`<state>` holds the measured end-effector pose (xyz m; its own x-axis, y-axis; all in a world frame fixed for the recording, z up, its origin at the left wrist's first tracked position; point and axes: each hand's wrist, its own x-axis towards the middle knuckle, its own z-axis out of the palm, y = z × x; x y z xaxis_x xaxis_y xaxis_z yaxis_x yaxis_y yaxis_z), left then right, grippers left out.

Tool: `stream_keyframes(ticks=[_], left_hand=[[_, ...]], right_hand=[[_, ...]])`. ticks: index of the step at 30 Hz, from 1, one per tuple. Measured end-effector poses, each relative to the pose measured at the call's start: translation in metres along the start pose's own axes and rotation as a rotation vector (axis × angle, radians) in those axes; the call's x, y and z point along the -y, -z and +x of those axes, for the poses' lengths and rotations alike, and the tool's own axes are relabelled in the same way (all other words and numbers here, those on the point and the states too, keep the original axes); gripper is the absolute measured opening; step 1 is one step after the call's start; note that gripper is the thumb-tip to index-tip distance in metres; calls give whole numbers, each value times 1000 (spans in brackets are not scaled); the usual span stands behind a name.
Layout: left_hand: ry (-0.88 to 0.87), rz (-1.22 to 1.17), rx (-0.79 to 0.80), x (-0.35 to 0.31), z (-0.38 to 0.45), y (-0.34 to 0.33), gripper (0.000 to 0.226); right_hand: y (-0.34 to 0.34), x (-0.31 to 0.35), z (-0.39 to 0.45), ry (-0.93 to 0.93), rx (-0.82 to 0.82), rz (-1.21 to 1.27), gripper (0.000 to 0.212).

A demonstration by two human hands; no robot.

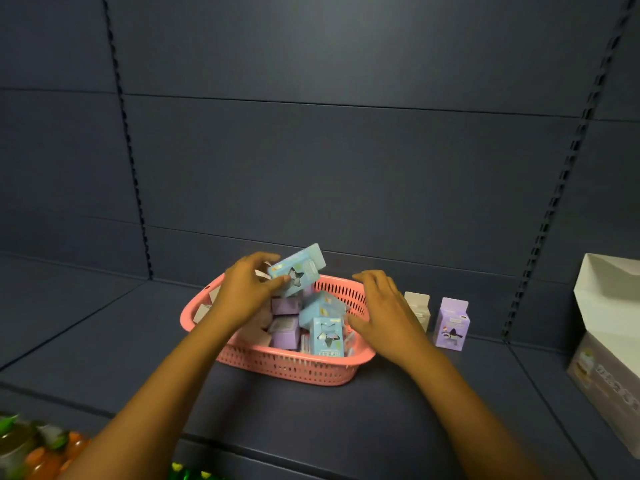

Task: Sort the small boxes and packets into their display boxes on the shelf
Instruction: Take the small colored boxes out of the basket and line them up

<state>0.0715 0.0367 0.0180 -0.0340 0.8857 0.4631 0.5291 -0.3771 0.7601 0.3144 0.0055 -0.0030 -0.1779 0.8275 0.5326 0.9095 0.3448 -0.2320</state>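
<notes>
A: Blue box point(298, 270), where is it against my grip?

B: Tilted above the pink basket point(294, 370), pinched at its lower left end by my left hand point(246, 293), thumb on its printed face.

A: My right hand point(382, 308)?

B: Flat, fingers spread, holding nothing, over the basket's slotted right rim.

A: Beyond it?

B: A purple carton point(452, 323) and a white carton point(418, 309), upright on the shelf point(104, 341).

Blue box point(297, 270) in left hand point(247, 292) above basket point(294, 367)

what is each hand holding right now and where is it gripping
The left hand pinches a light blue small box at its lower left end, above the pink basket. The right hand holds nothing.
</notes>
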Motion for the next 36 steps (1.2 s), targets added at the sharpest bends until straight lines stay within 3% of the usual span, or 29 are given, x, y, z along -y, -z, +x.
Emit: stream_keyframes(ticks=[11, 25, 30, 36], left_hand=[[180, -208, -49, 37, 18, 29, 26], [173, -274, -51, 77, 41, 60, 25], [144, -253, -68, 86, 44, 73, 25], [131, -257, -46, 95, 51, 79, 31]], right_hand=[[-28, 30, 33, 31, 98, 14, 58], [-76, 79, 100, 119, 212, -58, 59], [-92, 86, 111, 122, 250, -96, 50], [-85, 93, 112, 34, 175, -82, 35]])
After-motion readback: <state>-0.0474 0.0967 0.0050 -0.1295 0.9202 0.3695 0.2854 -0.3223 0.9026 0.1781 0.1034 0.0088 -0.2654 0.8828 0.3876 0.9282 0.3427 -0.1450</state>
